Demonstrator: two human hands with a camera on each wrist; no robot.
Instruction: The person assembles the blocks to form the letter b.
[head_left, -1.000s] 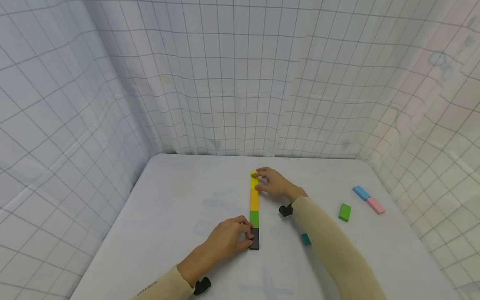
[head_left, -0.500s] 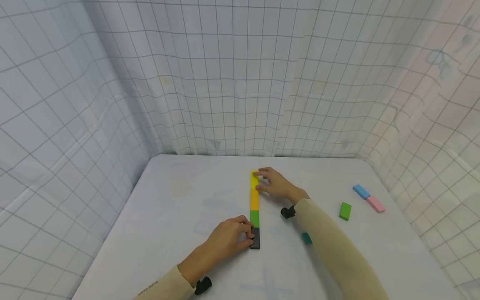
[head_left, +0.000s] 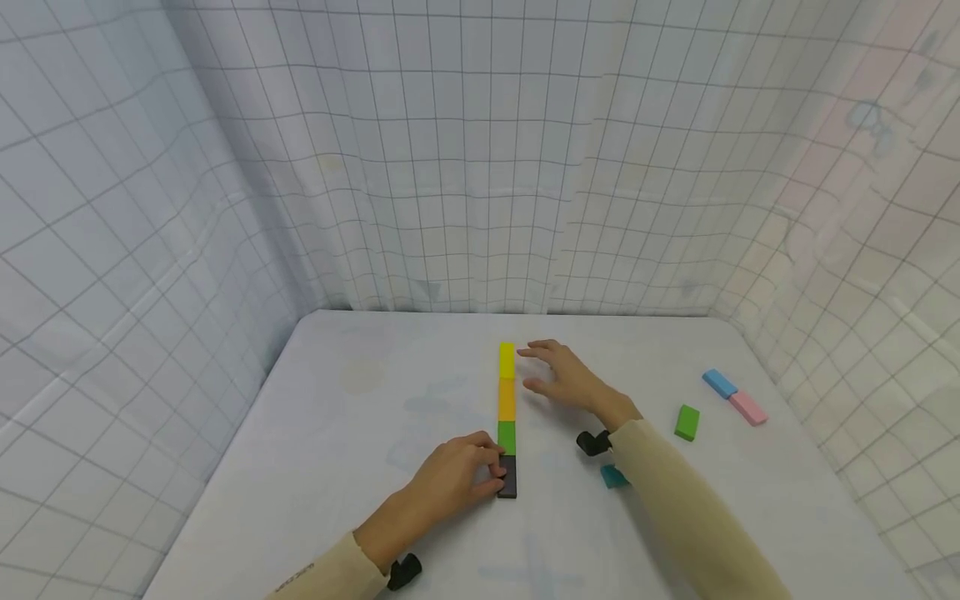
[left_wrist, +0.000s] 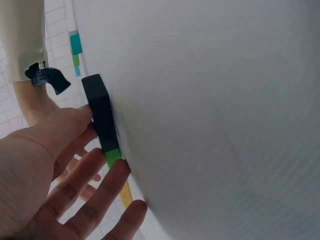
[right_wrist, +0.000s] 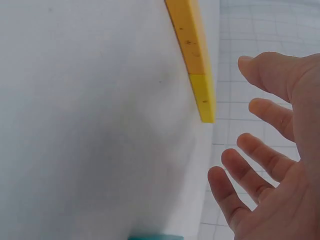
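Observation:
Black [head_left: 507,477], green [head_left: 506,437], orange [head_left: 507,400] and yellow [head_left: 507,360] blocks lie end to end in a straight row on the white table. My left hand [head_left: 453,479] is at the near end, thumb and fingertips touching the black block. In the left wrist view, the thumb rests against the black block [left_wrist: 102,115] and other fingers lie beside the green block [left_wrist: 114,157]. To the right of the yellow block hovers my right hand [head_left: 566,375]. Its fingers are spread and hold nothing; the right wrist view shows them apart from the yellow block [right_wrist: 201,97].
A teal block [head_left: 613,477] lies beneath the right forearm, partly covered by the sleeve. Farther right are a loose green block [head_left: 687,422] and a blue block [head_left: 720,383] touching a pink block [head_left: 748,408]. Grid-patterned white curtains [head_left: 465,167] surround the table.
My right hand has come off the yellow block and drawn back to the right, leaving that block in full view. The left hand stays at the black block.

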